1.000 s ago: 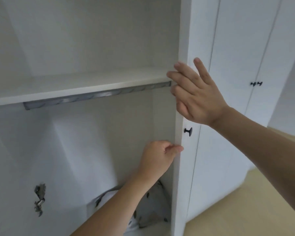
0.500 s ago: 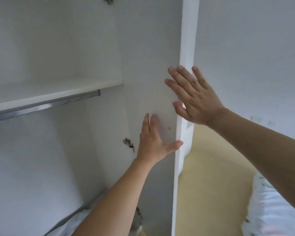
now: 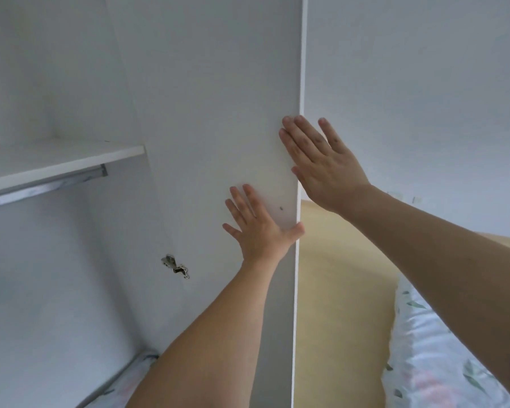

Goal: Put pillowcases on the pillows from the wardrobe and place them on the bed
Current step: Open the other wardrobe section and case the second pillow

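Inside the open white wardrobe [image 3: 56, 290], a floral-printed pillow with a grey edge [image 3: 121, 381] lies at the bottom, below a white shelf [image 3: 62, 160] with a metal hanging rail [image 3: 42, 189] beneath it. A metal hinge [image 3: 175, 266] sits on the white wardrobe door [image 3: 212, 98]. The left hand [image 3: 259, 228] presses flat on the door's inner face, fingers straight and spread; the right hand [image 3: 324, 166] lies open-fingered at its edge. Beyond, tan flooring [image 3: 342, 290] meets floral bedding [image 3: 442, 354] at right.

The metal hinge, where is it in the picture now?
In the head view the metal hinge sits lower left of centre, on the inner face of the wardrobe door, below and left of the left hand.
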A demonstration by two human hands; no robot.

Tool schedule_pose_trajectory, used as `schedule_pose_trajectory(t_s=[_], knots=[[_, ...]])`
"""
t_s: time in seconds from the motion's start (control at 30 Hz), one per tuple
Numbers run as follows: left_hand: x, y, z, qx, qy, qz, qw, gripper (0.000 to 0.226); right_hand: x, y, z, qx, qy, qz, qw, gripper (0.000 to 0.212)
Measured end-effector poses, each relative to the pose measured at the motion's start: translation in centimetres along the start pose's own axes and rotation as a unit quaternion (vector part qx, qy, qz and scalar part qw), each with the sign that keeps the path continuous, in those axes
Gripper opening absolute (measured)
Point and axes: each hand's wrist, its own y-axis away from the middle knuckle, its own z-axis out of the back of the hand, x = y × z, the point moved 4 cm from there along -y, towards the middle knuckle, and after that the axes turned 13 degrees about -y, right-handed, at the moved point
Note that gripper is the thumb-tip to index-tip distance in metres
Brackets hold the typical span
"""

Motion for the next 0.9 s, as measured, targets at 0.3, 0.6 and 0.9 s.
schedule_pose_trajectory(t_s=[0.3, 0.6, 0.9], knots=[[12.6, 1.7, 4.6, -0.072, -0.111, -0.031, 0.991, 0.111, 7.9, -2.0, -0.8, -0.011, -0.099, 0.000, 0.995, 0.061], [32.3, 6.3, 13.4, -0.083, -0.342, 0.058, 0.934, 0.089, 27.6, -6.9, -6.5, 0.051, -0.322, 0.021, 0.945, 0.065], [44.2, 11.5, 16.9, -0.021, -0.468, 0.159, 0.869, 0.083, 43.0, -8.2, -12.7, 0.101, -0.427, 0.140, 0.887, 0.064]])
